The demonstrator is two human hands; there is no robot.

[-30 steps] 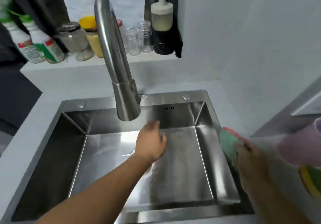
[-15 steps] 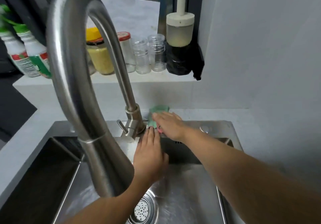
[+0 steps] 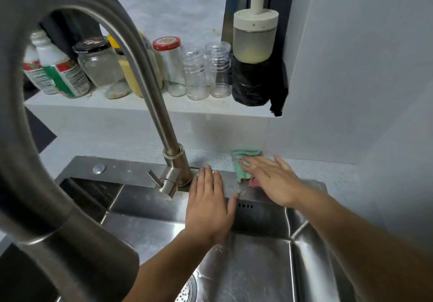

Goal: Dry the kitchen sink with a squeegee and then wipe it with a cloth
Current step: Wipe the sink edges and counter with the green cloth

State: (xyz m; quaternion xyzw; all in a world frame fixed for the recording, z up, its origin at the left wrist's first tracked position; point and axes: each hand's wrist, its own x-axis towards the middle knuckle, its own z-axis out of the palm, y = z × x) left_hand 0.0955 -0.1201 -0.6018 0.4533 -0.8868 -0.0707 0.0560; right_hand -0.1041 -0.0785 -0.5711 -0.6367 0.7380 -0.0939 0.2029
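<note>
Right hand (image 3: pixel 273 180) laid flat, fingers spread, no closed grip: a green cloth (image 3: pixel 243 163) is pressed onto the sink's (image 3: pixel 131 173) back ledge. Left hand (image 3: pixel 208 205) rested open beside the faucet (image 3: pixel 173 159) base, nothing held.

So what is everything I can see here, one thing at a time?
sink: one, steel, under both hands
tap: one, steel, rising from the sink's back ledge
drain strainer: one, steel, in the basin floor
cloth: one, green with pink, on the back ledge under the right hand
jars: several, mostly clear glass, on the shelf
bottles: two, white with green and red labels, at the shelf's left end
dispenser: one, frosted with cream top, on a black wrapped base
left hand: flat on the ledge
right hand: flat on the cloth
</note>
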